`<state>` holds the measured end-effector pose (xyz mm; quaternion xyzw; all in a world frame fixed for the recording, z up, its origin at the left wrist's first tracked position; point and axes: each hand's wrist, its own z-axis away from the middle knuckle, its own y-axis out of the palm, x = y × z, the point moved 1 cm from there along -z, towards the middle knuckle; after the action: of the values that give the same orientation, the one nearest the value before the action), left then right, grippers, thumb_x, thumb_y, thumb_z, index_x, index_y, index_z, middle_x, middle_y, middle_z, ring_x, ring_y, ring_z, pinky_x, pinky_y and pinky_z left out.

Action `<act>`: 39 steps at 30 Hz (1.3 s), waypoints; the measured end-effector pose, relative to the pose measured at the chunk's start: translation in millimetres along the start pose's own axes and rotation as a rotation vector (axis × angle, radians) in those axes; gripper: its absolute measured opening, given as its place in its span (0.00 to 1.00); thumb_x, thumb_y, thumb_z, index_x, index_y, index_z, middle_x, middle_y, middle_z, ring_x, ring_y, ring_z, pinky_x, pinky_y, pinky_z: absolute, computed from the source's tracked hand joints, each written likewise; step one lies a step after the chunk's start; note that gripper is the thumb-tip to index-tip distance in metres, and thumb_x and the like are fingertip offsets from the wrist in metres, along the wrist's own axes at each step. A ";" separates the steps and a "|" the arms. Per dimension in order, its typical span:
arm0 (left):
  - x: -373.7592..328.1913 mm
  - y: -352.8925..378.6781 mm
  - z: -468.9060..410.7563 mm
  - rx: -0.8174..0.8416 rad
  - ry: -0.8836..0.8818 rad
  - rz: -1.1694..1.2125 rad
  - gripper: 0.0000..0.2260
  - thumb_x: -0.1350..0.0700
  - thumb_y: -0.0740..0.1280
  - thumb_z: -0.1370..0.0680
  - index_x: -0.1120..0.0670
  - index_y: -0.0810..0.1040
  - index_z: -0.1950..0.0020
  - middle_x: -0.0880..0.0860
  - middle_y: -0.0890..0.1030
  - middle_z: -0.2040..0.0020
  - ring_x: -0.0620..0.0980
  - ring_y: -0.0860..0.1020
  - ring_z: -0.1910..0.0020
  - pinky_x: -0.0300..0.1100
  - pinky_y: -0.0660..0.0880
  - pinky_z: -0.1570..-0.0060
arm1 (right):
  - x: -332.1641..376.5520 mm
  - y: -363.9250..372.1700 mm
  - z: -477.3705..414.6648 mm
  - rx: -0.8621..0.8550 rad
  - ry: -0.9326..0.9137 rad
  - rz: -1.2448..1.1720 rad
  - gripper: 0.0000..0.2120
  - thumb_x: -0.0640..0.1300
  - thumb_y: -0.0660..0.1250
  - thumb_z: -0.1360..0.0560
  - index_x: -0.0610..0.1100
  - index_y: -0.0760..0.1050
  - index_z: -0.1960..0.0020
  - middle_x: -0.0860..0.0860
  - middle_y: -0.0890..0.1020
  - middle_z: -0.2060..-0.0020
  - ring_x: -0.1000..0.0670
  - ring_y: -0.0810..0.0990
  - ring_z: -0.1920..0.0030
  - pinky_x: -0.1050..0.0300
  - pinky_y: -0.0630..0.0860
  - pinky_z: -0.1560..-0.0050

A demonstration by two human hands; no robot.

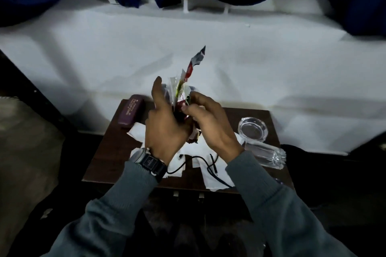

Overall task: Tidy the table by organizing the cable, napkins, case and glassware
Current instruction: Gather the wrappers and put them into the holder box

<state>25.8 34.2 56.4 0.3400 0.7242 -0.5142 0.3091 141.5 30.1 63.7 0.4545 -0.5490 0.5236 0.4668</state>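
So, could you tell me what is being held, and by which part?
A crumpled bundle of wrappers: the left hand grips its lower end, the right hand pinches its middle.

Grey-green knit sleeves (117, 204) on both arms, fine ribbed texture, snug cuffs (240, 160) at wrists. Left wrist: watch (139, 155), rounded grey case, wide dark fabric strap (153, 164) with small pale marking. Left hand (165, 131), right hand (211, 127) bare.
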 end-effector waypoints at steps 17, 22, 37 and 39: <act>-99.6 138.9 38.9 0.569 0.268 0.205 0.56 0.56 0.73 0.25 0.48 0.26 0.21 0.42 0.80 0.32 0.45 0.84 0.48 0.55 0.82 0.47 | -22.3 -188.0 37.8 -0.561 -0.111 0.464 0.03 0.41 0.71 0.29 0.41 0.80 0.59 0.51 0.83 0.66 0.56 0.82 0.65 0.62 0.76 0.72; -121.7 185.7 55.0 0.660 0.280 0.227 0.55 0.52 0.74 0.27 0.45 0.31 0.19 0.45 0.69 0.22 0.39 0.78 0.36 0.48 0.78 0.37 | -48.5 -252.3 55.9 -0.642 -0.065 0.540 0.07 0.41 0.70 0.28 0.38 0.80 0.55 0.46 0.84 0.61 0.52 0.82 0.63 0.56 0.77 0.68; -104.4 278.8 93.3 0.758 0.511 -0.652 0.38 0.37 0.63 0.22 0.54 0.55 0.18 0.55 0.61 0.17 0.58 0.58 0.18 0.55 0.57 0.21 | -249.1 -353.6 107.5 -0.587 0.335 0.716 0.07 0.37 0.67 0.27 0.32 0.76 0.54 0.36 0.78 0.54 0.34 0.79 0.53 0.45 0.75 0.57; -101.4 284.7 91.8 0.761 0.513 -0.703 0.39 0.37 0.63 0.22 0.54 0.55 0.18 0.55 0.62 0.18 0.59 0.58 0.18 0.55 0.54 0.21 | -277.1 -345.0 104.1 -0.490 0.357 0.778 0.10 0.38 0.66 0.25 0.34 0.77 0.46 0.36 0.76 0.47 0.33 0.78 0.49 0.45 0.76 0.55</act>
<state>324.1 -2.9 -40.6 0.2801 0.6093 -0.7116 -0.2096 520.4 -84.3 -159.9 -0.0039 -0.6964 0.5843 0.4167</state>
